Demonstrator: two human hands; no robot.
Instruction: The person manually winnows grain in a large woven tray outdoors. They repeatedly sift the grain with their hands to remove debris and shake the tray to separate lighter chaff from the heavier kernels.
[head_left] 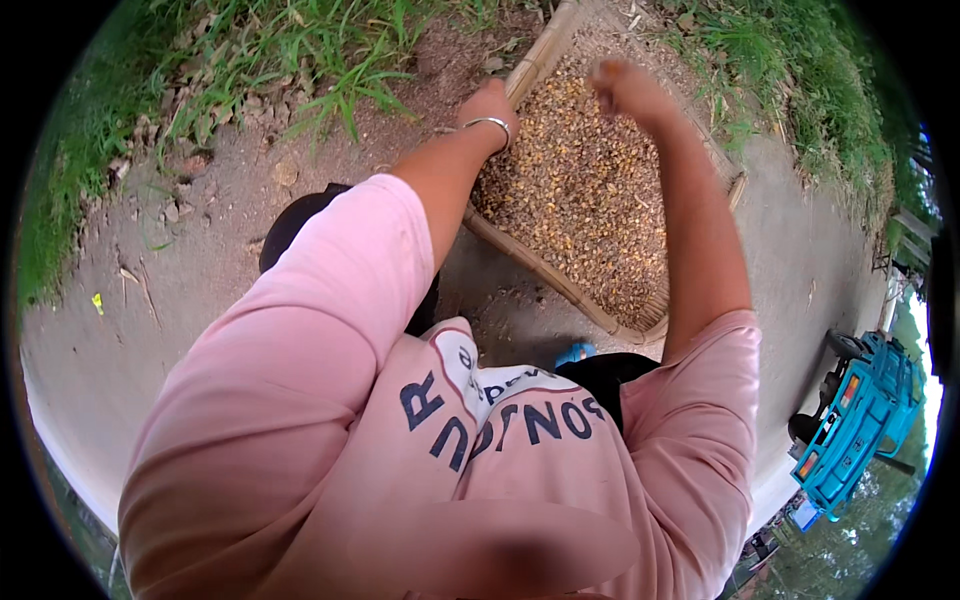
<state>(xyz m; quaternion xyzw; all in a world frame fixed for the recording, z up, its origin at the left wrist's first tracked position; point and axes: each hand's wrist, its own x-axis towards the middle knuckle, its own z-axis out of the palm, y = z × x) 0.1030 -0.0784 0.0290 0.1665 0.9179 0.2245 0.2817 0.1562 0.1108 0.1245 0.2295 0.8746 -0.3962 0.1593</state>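
Note:
A shallow woven tray with a pale bamboo-like rim sits tilted in front of me. A spread of small yellow and brown kernels, mixed with bits of chaff, covers its inside. My left hand, with a silver bangle at its wrist, is closed round the tray's left rim. Over the far part of the kernels, my right hand is held with its fingers curled together. Something small and orange-brown may show at its fingertips, but it is too blurred to name. My right forearm hides part of the tray's right side.
Grass grows along the far left, with more grass at the far right. Bare grey ground lies around the tray, with dry leaves and stones. A blue truck stands at the right. A blue shoe shows below the tray.

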